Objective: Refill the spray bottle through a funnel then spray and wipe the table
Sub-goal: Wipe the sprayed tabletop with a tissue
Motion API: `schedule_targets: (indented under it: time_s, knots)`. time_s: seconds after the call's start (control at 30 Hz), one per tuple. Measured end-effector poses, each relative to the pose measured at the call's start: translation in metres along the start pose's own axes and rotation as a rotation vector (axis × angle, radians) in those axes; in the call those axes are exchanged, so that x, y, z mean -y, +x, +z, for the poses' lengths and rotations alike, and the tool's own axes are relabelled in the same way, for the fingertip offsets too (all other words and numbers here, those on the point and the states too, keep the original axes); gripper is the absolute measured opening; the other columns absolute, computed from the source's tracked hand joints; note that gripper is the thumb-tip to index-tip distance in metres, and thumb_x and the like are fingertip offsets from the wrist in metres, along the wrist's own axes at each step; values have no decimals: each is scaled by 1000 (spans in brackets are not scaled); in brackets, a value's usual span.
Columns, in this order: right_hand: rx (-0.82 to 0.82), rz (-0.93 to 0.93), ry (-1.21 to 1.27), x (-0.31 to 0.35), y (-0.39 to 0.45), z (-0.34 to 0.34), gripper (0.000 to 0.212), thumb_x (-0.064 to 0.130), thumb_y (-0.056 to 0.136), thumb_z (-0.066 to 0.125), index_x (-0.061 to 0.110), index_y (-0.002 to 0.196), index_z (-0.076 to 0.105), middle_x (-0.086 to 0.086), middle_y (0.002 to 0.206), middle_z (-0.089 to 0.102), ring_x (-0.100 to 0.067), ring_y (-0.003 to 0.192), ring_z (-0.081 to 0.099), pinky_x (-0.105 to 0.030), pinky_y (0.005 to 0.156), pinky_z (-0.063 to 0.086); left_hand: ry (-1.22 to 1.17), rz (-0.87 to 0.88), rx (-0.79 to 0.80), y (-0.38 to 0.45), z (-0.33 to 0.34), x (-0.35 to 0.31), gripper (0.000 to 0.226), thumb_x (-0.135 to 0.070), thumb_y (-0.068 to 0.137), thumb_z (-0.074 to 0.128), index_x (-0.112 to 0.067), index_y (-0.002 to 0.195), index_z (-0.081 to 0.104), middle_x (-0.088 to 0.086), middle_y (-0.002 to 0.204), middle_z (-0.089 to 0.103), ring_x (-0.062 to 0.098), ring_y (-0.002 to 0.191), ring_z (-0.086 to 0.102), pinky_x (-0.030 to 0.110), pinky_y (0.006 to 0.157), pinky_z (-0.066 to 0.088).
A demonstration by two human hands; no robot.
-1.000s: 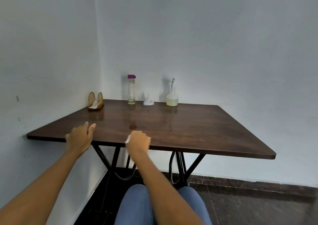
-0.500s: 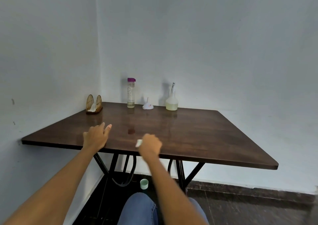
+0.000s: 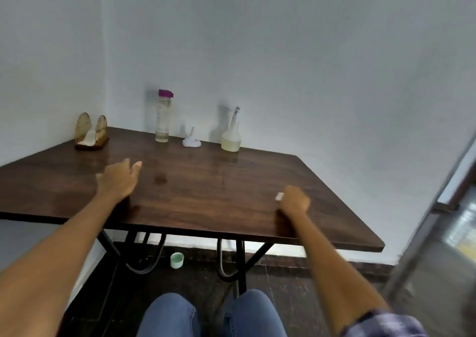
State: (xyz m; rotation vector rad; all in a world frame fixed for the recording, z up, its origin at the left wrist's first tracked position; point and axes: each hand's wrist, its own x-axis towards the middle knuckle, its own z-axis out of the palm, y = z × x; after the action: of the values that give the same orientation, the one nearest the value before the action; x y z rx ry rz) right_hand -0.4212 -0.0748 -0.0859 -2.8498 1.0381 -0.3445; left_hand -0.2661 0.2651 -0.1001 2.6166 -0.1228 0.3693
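A dark wooden table (image 3: pixel 206 195) stands in a corner. At its far edge stand a clear bottle with a purple cap (image 3: pixel 163 116), a white funnel (image 3: pixel 192 139) lying mouth down, and a spray bottle (image 3: pixel 231 136) with yellowish liquid. My left hand (image 3: pixel 117 179) rests flat on the tabletop, fingers straight. My right hand (image 3: pixel 293 200) is curled around a small white tissue (image 3: pixel 279 196) near the table's front right, pressing it on the wood.
A wooden napkin holder (image 3: pixel 91 132) with a white napkin sits at the far left corner. A small green cap (image 3: pixel 177 260) lies on the dark floor between the black metal legs. A metal-framed door (image 3: pixel 438 220) is at the right. My knees are below.
My right hand has slid the tissue from the table's front centre to the front right. My left hand has moved slightly forward. The camera has come closer to the table.
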Motion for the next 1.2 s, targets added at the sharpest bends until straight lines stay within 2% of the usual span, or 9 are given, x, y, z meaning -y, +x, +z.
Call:
schedule_targets:
  time_s: [0.1, 0.2, 0.4, 0.5, 0.67, 0.87, 1.03, 1.13, 1.2]
  knots:
    - [-39, 232, -22, -73, -4, -9, 28, 17, 93, 50, 5, 115, 63, -14, 116, 65, -29, 108, 62, -36, 86, 50, -40, 152, 52, 16, 25, -48, 54, -42, 100, 28, -2, 129, 49, 19, 132, 54, 36, 123, 48, 49, 102, 33]
    - [-51, 272, -27, -74, -8, -4, 25, 12, 93, 48, 5, 112, 62, -13, 113, 65, -28, 105, 63, -33, 81, 50, -61, 264, 104, 16, 49, -85, 52, -42, 100, 28, -3, 127, 50, 17, 131, 55, 33, 123, 49, 47, 101, 34]
    - [-5, -128, 11, 39, -28, 19, 27, 18, 93, 50, 18, 116, 65, -10, 116, 66, -29, 111, 62, -34, 88, 50, -144, 370, 137, -7, 77, -142, 51, -40, 101, 28, -3, 128, 50, 12, 121, 61, 31, 119, 51, 46, 98, 34]
    - [4, -176, -27, 35, -38, 16, 29, 8, 91, 51, 10, 118, 61, -13, 118, 62, -32, 111, 60, -37, 90, 48, -221, 388, 109, -30, 83, -174, 49, -39, 101, 28, -2, 123, 53, 13, 117, 62, 32, 116, 53, 45, 96, 37]
    - [-60, 17, -7, -72, -39, -6, 26, 1, 94, 45, 1, 115, 61, -17, 120, 62, -33, 111, 60, -40, 89, 49, -596, 449, 168, -114, 103, -273, 44, -27, 102, 30, -8, 68, 50, 10, 73, 56, 31, 80, 58, 36, 70, 38]
    - [-150, 209, 5, -226, -69, -30, 28, -2, 93, 45, 2, 118, 58, -15, 122, 61, -29, 114, 59, -33, 88, 49, -1047, 443, 480, -273, 145, -410, 32, -20, 97, 41, -6, 88, 68, -6, 58, 54, 9, 56, 53, 24, 59, 38]
    - [-42, 492, 156, -381, -130, 21, 25, 3, 86, 55, -5, 108, 63, -25, 114, 64, -37, 110, 61, -40, 85, 51, -808, 629, 750, -405, 246, -432, 40, -22, 90, 45, -1, 70, 71, 12, 63, 67, 22, 61, 61, 30, 61, 46]
    - [89, 670, 250, -457, -185, 73, 23, 12, 84, 62, -4, 100, 68, -25, 107, 67, -36, 106, 63, -35, 82, 51, -582, 602, 1085, -469, 307, -414, 37, -11, 90, 50, -17, 56, 60, -7, 38, 57, 7, 37, 51, 18, 41, 40]
    - [119, 786, 310, -492, -217, 102, 25, 17, 86, 64, -1, 102, 67, -20, 111, 66, -34, 109, 61, -34, 85, 50, -470, 602, 1248, -503, 335, -400, 33, -6, 90, 49, -17, 61, 60, -9, 40, 57, 1, 32, 49, 14, 36, 40]
